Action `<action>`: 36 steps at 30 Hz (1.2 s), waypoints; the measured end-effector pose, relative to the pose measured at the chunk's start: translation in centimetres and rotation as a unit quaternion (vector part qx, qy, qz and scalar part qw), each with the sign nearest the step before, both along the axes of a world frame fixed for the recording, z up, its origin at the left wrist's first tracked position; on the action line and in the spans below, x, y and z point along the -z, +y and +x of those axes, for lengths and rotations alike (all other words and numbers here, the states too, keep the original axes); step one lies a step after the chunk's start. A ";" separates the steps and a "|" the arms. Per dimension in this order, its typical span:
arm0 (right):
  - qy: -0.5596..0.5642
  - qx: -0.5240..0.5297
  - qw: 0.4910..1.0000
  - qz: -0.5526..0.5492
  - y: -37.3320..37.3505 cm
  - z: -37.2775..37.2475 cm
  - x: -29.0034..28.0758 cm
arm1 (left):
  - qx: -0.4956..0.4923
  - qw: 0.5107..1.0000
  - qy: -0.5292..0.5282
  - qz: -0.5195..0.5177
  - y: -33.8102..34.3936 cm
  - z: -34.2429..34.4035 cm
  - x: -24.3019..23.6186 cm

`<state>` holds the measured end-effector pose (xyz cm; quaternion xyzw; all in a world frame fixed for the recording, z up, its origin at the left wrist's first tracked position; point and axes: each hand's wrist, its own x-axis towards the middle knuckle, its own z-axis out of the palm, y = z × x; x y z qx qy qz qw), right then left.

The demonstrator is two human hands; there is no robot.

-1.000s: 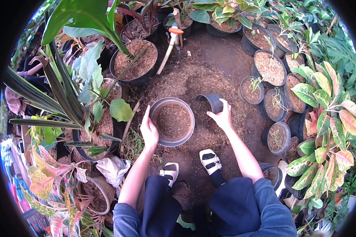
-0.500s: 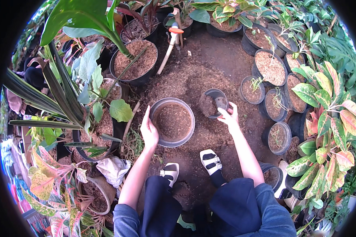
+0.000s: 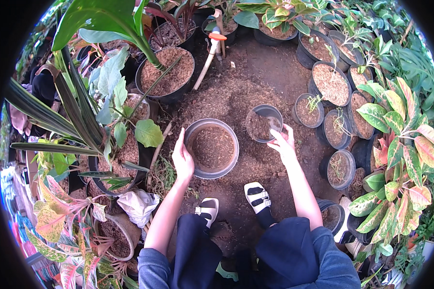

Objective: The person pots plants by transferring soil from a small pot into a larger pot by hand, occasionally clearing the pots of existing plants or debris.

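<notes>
A round grey plastic pot (image 3: 236, 156), partly filled with brown soil mix, stands on the ground in front of me. Along its left side lies my left hand (image 3: 183, 159), fingers stretched out and touching the wall near the rim. To the right, a smaller dark pot (image 3: 261, 107) is gripped at its right rim by my right hand (image 3: 283, 143). This pot is tilted, with dark soil (image 3: 258, 126) heaped toward its left and some bare inner wall showing. The tips of my right fingers reach over the rim, partly hidden.
Several small potted seedlings (image 3: 308, 110) line the right, beside a large pink-green leafy plant (image 3: 395, 111). A tap on a pipe (image 3: 211, 53) rises at the back. Large potted plants (image 3: 166, 72) crowd the left, near a white bag (image 3: 139, 208). Loose soil mix (image 3: 226, 96) covers the ground.
My right hand has raised the small pot slightly away from me and turned it, so the soil inside shows differently. My left hand stays beside the larger pot.
</notes>
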<state>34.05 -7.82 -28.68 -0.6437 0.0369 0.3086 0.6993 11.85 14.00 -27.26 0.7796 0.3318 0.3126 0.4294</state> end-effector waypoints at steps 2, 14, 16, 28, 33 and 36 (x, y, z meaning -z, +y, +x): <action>0.001 -0.002 1.000 0.006 0.1 -0.1 -0.4 | 0.001 1.000 -0.001 -0.002 0.0 0.0 0.0; -0.006 -0.037 0.998 0.041 1.0 -0.7 -3.5 | 0.000 1.000 0.002 0.000 0.0 0.0 -0.1; -0.005 -0.041 0.998 0.057 1.2 -0.9 -4.2 | 0.000 1.000 -0.001 0.003 0.0 0.0 -0.1; -0.038 -0.080 0.992 0.091 2.2 -2.3 -7.9 | -0.004 1.000 0.006 0.007 -0.1 0.1 -0.2; -0.060 -0.124 0.983 0.122 2.8 -3.7 -10.0 | -0.007 1.000 0.001 0.012 0.0 -0.1 -0.1; -0.166 -0.161 0.970 0.079 3.3 -4.5 -9.9 | -0.011 0.999 -0.013 -0.029 -0.1 -0.1 -0.4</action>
